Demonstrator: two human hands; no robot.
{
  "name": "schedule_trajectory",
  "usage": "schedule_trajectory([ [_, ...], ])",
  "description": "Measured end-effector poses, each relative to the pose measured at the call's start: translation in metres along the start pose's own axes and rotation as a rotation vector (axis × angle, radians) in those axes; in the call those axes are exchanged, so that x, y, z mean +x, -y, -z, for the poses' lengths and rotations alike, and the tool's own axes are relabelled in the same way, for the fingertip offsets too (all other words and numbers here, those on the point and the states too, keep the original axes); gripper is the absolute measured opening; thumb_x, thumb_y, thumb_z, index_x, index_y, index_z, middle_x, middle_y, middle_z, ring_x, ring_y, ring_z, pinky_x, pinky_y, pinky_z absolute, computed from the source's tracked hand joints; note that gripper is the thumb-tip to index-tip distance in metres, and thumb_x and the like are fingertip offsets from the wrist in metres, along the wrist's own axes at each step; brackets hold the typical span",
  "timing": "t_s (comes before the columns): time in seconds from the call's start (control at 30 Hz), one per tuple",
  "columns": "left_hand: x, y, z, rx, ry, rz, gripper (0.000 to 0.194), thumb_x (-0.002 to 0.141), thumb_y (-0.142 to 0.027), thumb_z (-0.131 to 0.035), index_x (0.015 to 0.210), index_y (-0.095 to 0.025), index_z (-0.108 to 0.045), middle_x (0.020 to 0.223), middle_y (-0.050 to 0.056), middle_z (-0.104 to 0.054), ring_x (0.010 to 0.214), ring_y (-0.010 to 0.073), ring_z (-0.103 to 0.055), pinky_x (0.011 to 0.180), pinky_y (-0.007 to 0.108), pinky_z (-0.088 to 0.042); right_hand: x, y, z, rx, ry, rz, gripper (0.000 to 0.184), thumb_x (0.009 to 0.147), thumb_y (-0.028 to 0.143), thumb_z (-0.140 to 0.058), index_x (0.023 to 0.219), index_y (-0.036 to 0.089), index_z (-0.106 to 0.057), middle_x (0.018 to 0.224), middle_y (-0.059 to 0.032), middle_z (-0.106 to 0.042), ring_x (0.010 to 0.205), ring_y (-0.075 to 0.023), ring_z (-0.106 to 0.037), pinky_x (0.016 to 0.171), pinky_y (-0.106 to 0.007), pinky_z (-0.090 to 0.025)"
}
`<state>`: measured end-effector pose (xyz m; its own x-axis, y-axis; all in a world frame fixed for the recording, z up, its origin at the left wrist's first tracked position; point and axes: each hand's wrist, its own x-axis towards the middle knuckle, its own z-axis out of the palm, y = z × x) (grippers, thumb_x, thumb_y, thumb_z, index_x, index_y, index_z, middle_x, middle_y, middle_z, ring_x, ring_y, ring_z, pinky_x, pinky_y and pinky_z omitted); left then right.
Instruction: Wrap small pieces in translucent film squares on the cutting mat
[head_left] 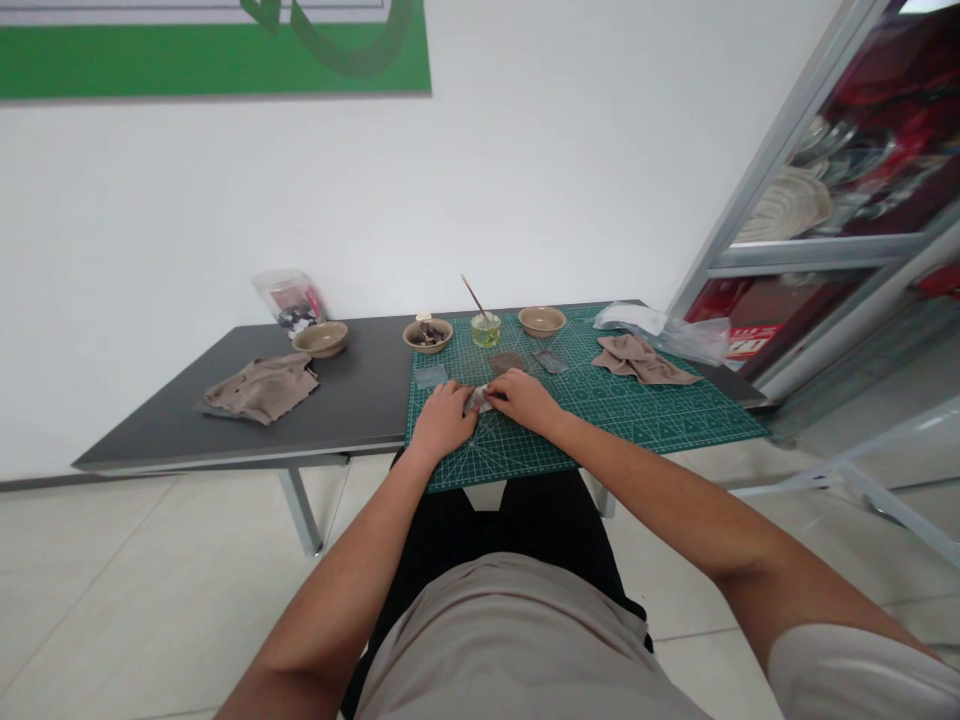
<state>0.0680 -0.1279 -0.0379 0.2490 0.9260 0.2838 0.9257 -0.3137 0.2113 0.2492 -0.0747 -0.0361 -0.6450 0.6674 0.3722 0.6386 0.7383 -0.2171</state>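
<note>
Both hands meet over the green cutting mat (637, 425) near its front left part. Between them lies a small pale grey piece (478, 399), its exact kind too small to make out. My left hand (445, 415) presses the piece's left side with fingers and thumb closed on it. Its right end is pinched by my right hand (523, 399). Just beyond are a brownish flat piece (507, 362), a grey rectangular piece (550, 361) and a light grey flat piece (430, 377). A glass jar (486, 332) with yellowish contents holds a slim brown stick (473, 293).
Behind the hands stand a bowl of dark bits (428, 337) and a tan bowl (542, 320). Another bowl (321, 340), a clear tub (289, 300) and a brown cloth (262, 388) are left; a second cloth (641, 360) and plastic bags (694, 338) right. A wall closes the back.
</note>
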Motion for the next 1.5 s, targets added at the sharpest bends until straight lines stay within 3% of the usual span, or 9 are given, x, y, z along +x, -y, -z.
schedule_trajectory([
  [0.23,-0.001,-0.001,0.000,0.020,-0.012,-0.010,0.032,0.088,-0.027,-0.052,0.116,-0.016,-0.063,0.110,0.010,-0.060,0.104,0.0259,-0.052,0.095,0.039,-0.043,-0.017,0.013,0.003,0.000,0.016,0.039,0.013,0.088,0.016,-0.062,0.092,0.017,-0.074,0.094,-0.0060,-0.074,0.089,-0.0183,-0.061,0.087,-0.032,-0.040],
  [0.37,-0.001,-0.002,0.001,0.009,-0.005,-0.011,0.032,0.088,-0.027,-0.052,0.116,-0.015,-0.062,0.111,0.011,-0.060,0.104,0.0257,-0.051,0.095,0.039,-0.043,-0.009,0.017,0.000,0.014,0.016,0.071,0.013,0.089,0.018,-0.062,0.095,0.017,-0.073,0.096,-0.0059,-0.074,0.091,-0.0183,-0.061,0.088,-0.032,-0.040],
  [0.57,-0.001,-0.002,0.002,0.035,0.009,0.004,0.030,0.089,-0.028,-0.051,0.114,-0.018,-0.062,0.110,0.009,-0.059,0.104,0.0254,-0.051,0.095,0.039,-0.043,0.002,0.006,0.000,-0.011,-0.006,0.008,0.012,0.089,0.020,-0.062,0.085,0.016,-0.073,0.088,-0.0060,-0.072,0.088,-0.0184,-0.058,0.082,-0.030,-0.040],
  [0.83,-0.001,-0.004,0.002,0.046,0.006,0.003,0.030,0.088,-0.028,-0.050,0.114,-0.017,-0.061,0.110,0.011,-0.058,0.104,0.0266,-0.051,0.093,0.041,-0.043,-0.017,0.015,0.003,-0.015,0.015,0.013,0.014,0.089,0.018,-0.061,0.090,0.017,-0.074,0.096,-0.0064,-0.073,0.090,-0.0177,-0.060,0.087,-0.031,-0.040],
  [0.97,-0.001,-0.004,0.002,0.059,-0.003,-0.003,0.027,0.090,-0.028,-0.048,0.111,-0.017,-0.061,0.109,0.011,-0.058,0.104,0.0270,-0.051,0.092,0.041,-0.043,-0.009,0.022,0.000,-0.031,0.047,0.044,0.017,0.091,0.018,-0.058,0.094,0.019,-0.074,0.098,-0.0054,-0.074,0.089,-0.0183,-0.060,0.087,-0.033,-0.040],
  [1.13,-0.001,-0.004,0.002,0.068,0.014,0.015,0.027,0.090,-0.029,-0.048,0.112,-0.019,-0.060,0.109,0.010,-0.058,0.103,0.0267,-0.051,0.091,0.041,-0.042,0.003,0.013,0.001,-0.049,0.047,0.029,0.017,0.091,0.020,-0.058,0.091,0.017,-0.075,0.095,-0.0055,-0.074,0.087,-0.0177,-0.059,0.086,-0.031,-0.040],
  [1.3,-0.001,-0.005,0.003,0.065,0.028,0.021,0.029,0.089,-0.030,-0.050,0.113,-0.018,-0.060,0.109,0.011,-0.058,0.105,0.0271,-0.050,0.091,0.040,-0.042,-0.008,0.009,0.006,-0.051,0.033,-0.015,0.019,0.092,0.020,-0.057,0.087,0.018,-0.075,0.091,-0.0061,-0.074,0.087,-0.0178,-0.059,0.084,-0.031,-0.039],
  [1.5,-0.001,-0.006,0.003,0.073,0.012,0.017,0.027,0.089,-0.029,-0.050,0.111,-0.017,-0.060,0.108,0.011,-0.057,0.104,0.0272,-0.050,0.090,0.040,-0.042,-0.016,0.023,0.004,0.006,0.040,0.020,0.016,0.090,0.017,-0.059,0.091,0.018,-0.075,0.099,-0.0054,-0.074,0.091,-0.0176,-0.060,0.089,-0.032,-0.039],
])
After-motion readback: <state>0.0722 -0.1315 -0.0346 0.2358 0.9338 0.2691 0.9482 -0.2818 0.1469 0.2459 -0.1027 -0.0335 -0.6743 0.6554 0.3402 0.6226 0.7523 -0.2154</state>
